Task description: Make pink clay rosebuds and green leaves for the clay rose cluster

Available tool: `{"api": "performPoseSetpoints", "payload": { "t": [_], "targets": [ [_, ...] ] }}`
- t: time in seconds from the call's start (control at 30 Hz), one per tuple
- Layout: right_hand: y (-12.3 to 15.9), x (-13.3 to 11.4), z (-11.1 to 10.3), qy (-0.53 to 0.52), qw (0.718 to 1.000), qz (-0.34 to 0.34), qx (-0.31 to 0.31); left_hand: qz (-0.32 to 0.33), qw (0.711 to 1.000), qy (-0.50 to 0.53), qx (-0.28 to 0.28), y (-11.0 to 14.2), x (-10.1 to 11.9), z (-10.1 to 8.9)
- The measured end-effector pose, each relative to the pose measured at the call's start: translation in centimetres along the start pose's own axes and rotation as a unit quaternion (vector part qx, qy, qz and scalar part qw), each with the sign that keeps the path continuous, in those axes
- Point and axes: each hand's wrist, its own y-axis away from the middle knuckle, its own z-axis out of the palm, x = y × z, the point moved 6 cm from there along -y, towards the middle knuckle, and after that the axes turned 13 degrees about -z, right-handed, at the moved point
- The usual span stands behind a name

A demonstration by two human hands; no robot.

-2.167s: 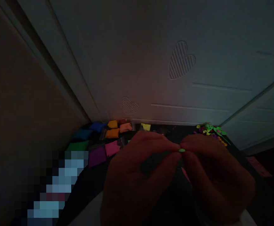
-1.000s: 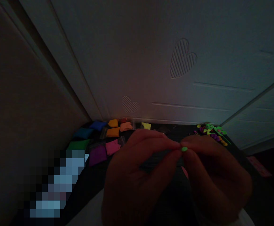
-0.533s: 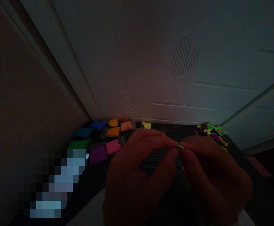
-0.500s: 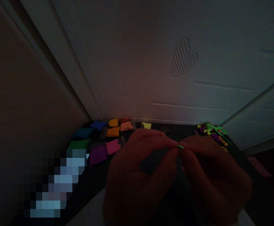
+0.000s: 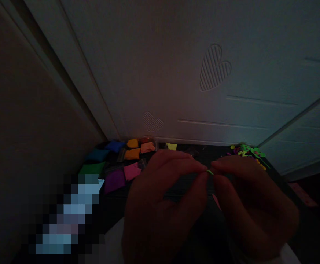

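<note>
The scene is very dark. My left hand point(image 5: 160, 205) and my right hand point(image 5: 253, 205) meet fingertip to fingertip above a black mat point(image 5: 187, 183). Between the pinching thumbs and forefingers of both hands sits a tiny bright green clay piece point(image 5: 210, 172), flattened and mostly hidden by the fingers. Both hands are closed in a pinch on it. A small pink bit point(image 5: 217, 201) shows on the mat under my right hand.
Several bags of coloured clay point(image 5: 121, 161) lie at the mat's back left: blue, orange, yellow, pink, purple, green. A small multicoloured clay figure point(image 5: 247, 152) stands at the back right. A white panel with embossed hearts point(image 5: 213, 68) rises behind.
The green piece shows less between the fingertips than before, squeezed thinner. Both hands stay nearly in place, shifting only slightly.
</note>
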Motion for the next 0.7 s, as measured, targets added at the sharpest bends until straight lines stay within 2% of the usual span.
{"api": "performPoseSetpoints", "payload": {
  "t": [0.2,0.33,0.43,0.5,0.7],
  "targets": [
    [-0.7,-0.5,-0.4,0.096,0.992,-0.080,-0.036,0.064,0.993,-0.073,0.063,0.3,1.3,-0.4],
    [-0.8,-0.7,-0.4,0.139,0.982,-0.113,-0.060,0.107,0.984,-0.122,0.074,0.5,1.7,-0.5],
    [-0.8,-0.9,-0.5,0.147,0.977,-0.141,-0.055,0.138,0.974,-0.157,0.087,0.7,1.8,-0.5],
    [-0.8,-0.8,-0.5,0.146,0.977,-0.148,-0.054,0.153,0.969,-0.173,0.088,0.8,1.9,-0.4],
    [-0.9,-0.4,-0.4,0.144,0.978,-0.131,-0.078,0.143,0.973,-0.161,0.078,0.6,2.1,-0.2]
  ]
}}
